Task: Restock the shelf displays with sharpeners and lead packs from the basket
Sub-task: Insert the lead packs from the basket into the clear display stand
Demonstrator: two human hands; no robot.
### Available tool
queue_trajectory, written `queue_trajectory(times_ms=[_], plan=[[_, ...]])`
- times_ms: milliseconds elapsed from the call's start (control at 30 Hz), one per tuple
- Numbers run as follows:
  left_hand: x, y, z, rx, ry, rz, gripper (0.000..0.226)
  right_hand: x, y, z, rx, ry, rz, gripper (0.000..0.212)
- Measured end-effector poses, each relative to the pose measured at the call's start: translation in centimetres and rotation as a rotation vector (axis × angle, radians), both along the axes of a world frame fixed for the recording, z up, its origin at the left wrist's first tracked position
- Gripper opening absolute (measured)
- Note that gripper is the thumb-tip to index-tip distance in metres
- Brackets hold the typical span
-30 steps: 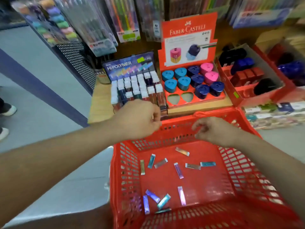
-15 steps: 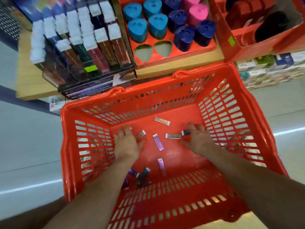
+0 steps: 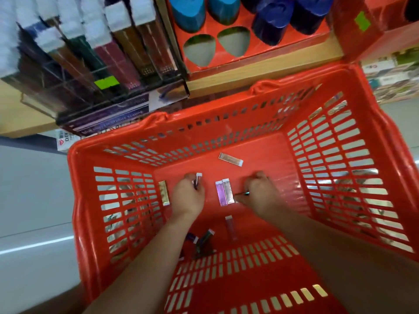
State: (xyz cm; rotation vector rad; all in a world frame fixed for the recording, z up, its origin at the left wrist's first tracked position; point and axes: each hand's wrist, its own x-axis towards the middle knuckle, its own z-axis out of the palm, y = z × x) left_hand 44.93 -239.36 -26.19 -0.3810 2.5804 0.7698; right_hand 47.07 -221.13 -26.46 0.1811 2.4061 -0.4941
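Both hands are inside a red basket [image 3: 385, 155]. The left hand [image 3: 188, 197] curls around a white-capped lead pack [image 3: 198, 179]; the right hand [image 3: 259, 193] pinches a dark pack [image 3: 244, 194]. Two loose packs [image 3: 223, 192] lie between the hands, and a pale pack [image 3: 230, 159] lies beyond them.

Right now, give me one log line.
phase: picking | left hand: grips white-capped pack | right hand: pinches dark pack | basket: loose packs remain

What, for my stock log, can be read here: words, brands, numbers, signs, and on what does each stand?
No text reads clearly.
Lead pack display front panel: lines of print, too blurred.
White box below the shelf: red logo, letters unreadable.
Boxes on the right: too small.
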Motion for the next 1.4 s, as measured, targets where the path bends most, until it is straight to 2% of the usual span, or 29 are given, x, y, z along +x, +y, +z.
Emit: queue_trajectory(times_ms=[67, 200, 233, 333, 433, 500, 600, 700, 767, 867, 933, 967, 1000, 1067, 1133, 1167, 1233, 1300, 1400], plan=[[0.4, 1.7, 0.4, 0.093, -0.035, -0.003, 0.023, 0.2, -0.1, 0.1, -0.01, -0.033, 0.013, 0.042], [1.5, 5.0, 0.1, 0.088, -0.114, 0.047, 0.026, -1.2, 1.0, 0.7, -0.032, -0.062, -0.076, 0.026], [1.9, 5.5, -0.1, 0.054, -0.116, 0.047, 0.033, -1.8, 1.3, 0.8, -0.056, -0.042, -0.107, 0.028], [2.7, 6.2, -0.6, -0.042, -0.028, 0.024, 0.051, -3.6, 1.0, 1.0, -0.144, 0.023, -0.183, 0.053], [2.9, 6.6, -0.6, -0.022, 0.041, 0.04, 0.038, -5.0, -0.3, 0.4, -0.178, 0.109, -0.24, 0.047], [2.8, 6.5, -0.6, -0.027, 0.022, 0.047, 0.032, -5.3, -1.1, -0.2, -0.159, 0.157, -0.173, 0.04], [2.6, 5.5, -0.7, -0.047, -0.022, 0.025, 0.034, -5.5, -1.6, -0.4, -0.078, 0.192, -0.079, 0.027], [2.6, 4.2, -0.9, -0.065, -0.01, -0.07, 0.037, -5.6, -1.8, -0.2, -0.005, 0.119, -0.014, 0.027], [2.6, 3.4, -0.9, -0.074, 0.04, -0.122, 0.036, -5.2, -1.7, 0.3, 0.016, 0.003, 0.031, 0.021], [2.4, 2.6, -0.7, -0.06, 0.073, -0.172, 0.024, -3.9, -1.2, 0.6, -0.164, -0.186, -0.153, 0.005], [2.3, 2.0, -0.4, -0.015, 0.048, -0.157, 0.016, -3.2, -1.1, 0.2, -0.271, -0.181, -0.347, 0.02], [2.2, 1.9, -0.1, 0.046, 0.014, -0.082, 0.014, -3.1, -1.1, 0.3, -0.322, -0.166, -0.45, 0.025], [2.0, 1.7, 0.1, 0.152, -0.063, 0.073, 0.014, -2.8, -1.3, 0.6, -0.386, -0.167, -0.561, 0.028], [1.5, 1.5, 1.0, 0.489, -0.228, 0.487, 0.019, -2.5, -1.7, 1.7, -0.552, -0.233, -0.777, 0.03], [1.2, 1.5, 2.2, 0.803, -0.295, 0.763, 0.027, -2.0, -2.4, 3.1, -0.677, -0.333, -0.845, 0.019], [1.1, 1.8, 3.2, 0.903, -0.309, 0.776, 0.029, -1.8, -2.8, 3.7, -0.735, -0.376, -0.852, 0.01], [1.3, 3.1, 5.5, 0.962, -0.333, 0.666, 0.03, -1.3, -3.4, 4.8, -0.886, -0.459, -0.91, 0.026], [1.6, 4.4, 6.3, 0.904, -0.313, 0.551, 0.03, -0.8, -3.6, 5.6, -1.042, -0.495, -0.999, 0.031], [1.7, 5.5, 5.6, 0.709, -0.188, 0.256, 0.033, -0.2, -3.0, 5.6, -1.136, -0.393, -1.101, 0.022]])
